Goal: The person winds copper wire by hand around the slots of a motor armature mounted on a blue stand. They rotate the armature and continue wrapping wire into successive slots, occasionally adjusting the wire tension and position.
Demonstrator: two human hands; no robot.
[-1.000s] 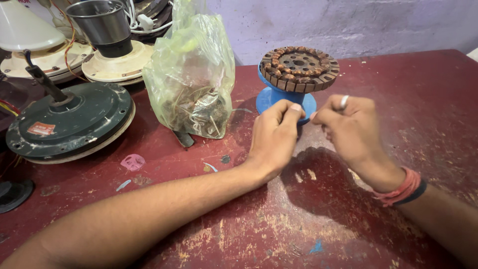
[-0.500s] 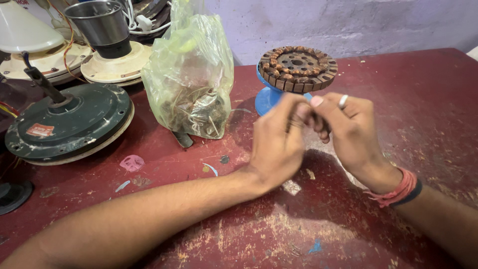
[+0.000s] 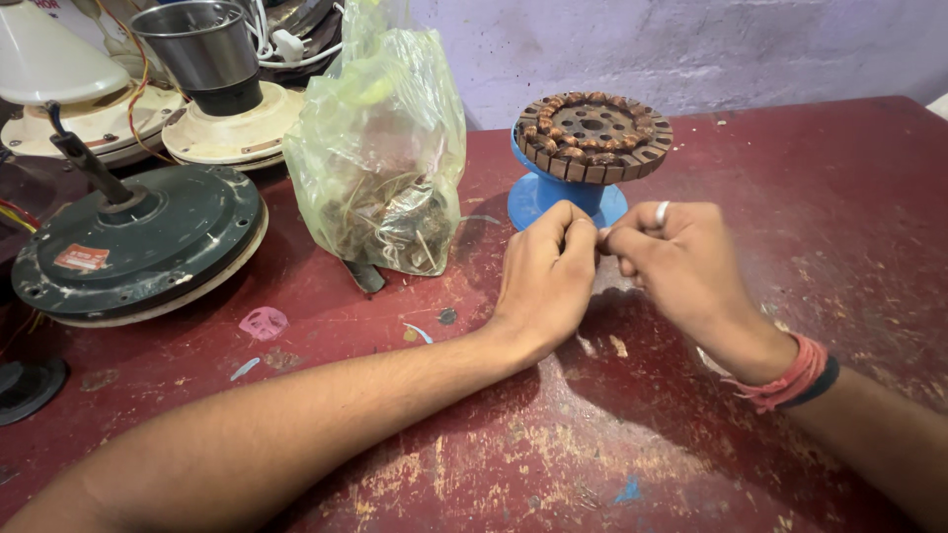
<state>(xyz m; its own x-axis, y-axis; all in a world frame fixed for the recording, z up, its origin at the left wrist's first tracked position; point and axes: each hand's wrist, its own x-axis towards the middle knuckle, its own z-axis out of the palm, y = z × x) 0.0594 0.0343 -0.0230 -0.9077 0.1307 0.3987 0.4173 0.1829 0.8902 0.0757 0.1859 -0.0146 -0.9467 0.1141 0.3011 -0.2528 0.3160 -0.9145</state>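
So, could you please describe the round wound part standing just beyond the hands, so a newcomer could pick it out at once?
Start at the worn red table and look along its far edge by the pale wall. Right of the clear plastic bag, just beyond the left hand and right hand, stands a blue stand. On it rests the stator: a brown slotted disc ringed with copper coils, unlike the smooth fan housings at left.

This looks like a small fan-repair workshop. A worn red table [image 3: 770,178] holds a wound motor core [image 3: 592,133] on a blue stand at top centre. At the left lie a dark fan motor housing [image 3: 138,247], cream fan covers [image 3: 232,133] and loose wires [image 3: 281,39].
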